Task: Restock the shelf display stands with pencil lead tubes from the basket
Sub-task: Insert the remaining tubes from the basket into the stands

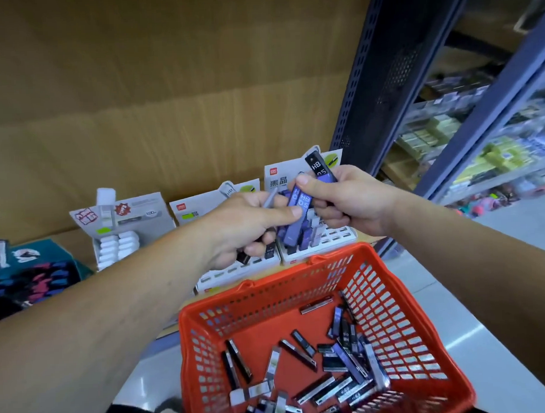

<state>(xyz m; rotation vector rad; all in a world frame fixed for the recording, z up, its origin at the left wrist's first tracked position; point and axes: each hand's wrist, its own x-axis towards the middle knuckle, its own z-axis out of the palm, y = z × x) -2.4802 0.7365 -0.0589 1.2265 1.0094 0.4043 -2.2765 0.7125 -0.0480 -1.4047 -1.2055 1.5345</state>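
Above the shelf, my left hand (pixel 250 225) grips a bundle of lead tubes, a grey one sticking up and dark ends showing below the fist. My right hand (pixel 348 200) holds a black-capped purple tube (pixel 321 170) and pinches purple HB tubes (pixel 296 218) with the thumb, right against my left hand. Both hands hover over the white display stands: the right stand (pixel 331 235) holds several purple tubes, the middle stand (pixel 233 272) lies partly hidden under my left hand. The red basket (pixel 391 282) below holds several loose tubes (pixel 341 355).
A third stand (pixel 121 239) with white tubes sits at the left. Dark packaged goods (pixel 29 270) lie at the far left of the wooden shelf. A blue metal upright (pixel 384 79) borders the shelf on the right, with stocked shelving (pixel 479 137) beyond it.
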